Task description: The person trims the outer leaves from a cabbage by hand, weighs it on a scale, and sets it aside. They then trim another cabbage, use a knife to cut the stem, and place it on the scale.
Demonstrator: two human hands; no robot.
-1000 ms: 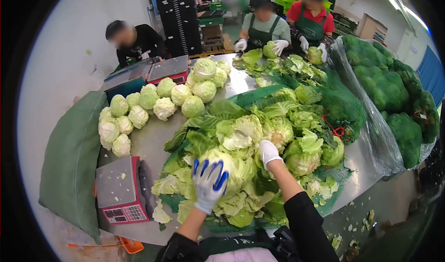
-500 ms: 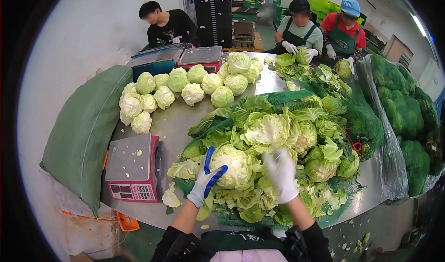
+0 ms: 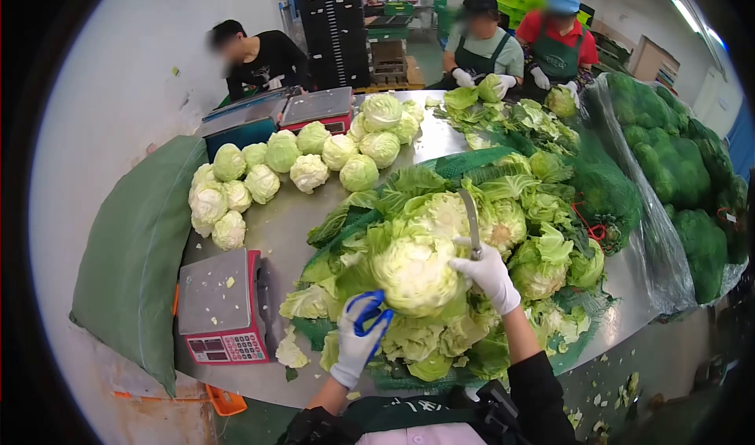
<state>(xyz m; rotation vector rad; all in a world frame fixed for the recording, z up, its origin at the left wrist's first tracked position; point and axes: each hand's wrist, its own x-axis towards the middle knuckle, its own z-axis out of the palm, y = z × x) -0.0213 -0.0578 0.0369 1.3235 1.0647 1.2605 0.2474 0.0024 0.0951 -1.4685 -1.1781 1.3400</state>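
A trimmed pale cabbage (image 3: 417, 273) sits on top of loose outer leaves (image 3: 429, 343) in front of me. My right hand (image 3: 489, 278), in a white glove, grips a curved knife (image 3: 472, 218) whose blade points up and away. The fingers of that hand reach the cabbage's right side. At its lower left is my left hand (image 3: 359, 339), in a white glove with blue-coated fingers. Those fingers are bent and apart, with nothing visible between them. More leafy cabbages (image 3: 543, 265) lie to the right on green netting.
Several trimmed cabbages (image 3: 309, 173) stand at the back left, near scales. A red-edged scale (image 3: 216, 291) and a full green sack (image 3: 138, 256) are on my left. Netted cabbages (image 3: 668, 158) are stacked at right. Across the metal table (image 3: 275, 240) two gloved people (image 3: 484, 51) handle cabbages.
My left hand has come off the cabbage's left side and moved down toward me. The cabbage now sits farther right, and the knife in my right hand shows clearly.
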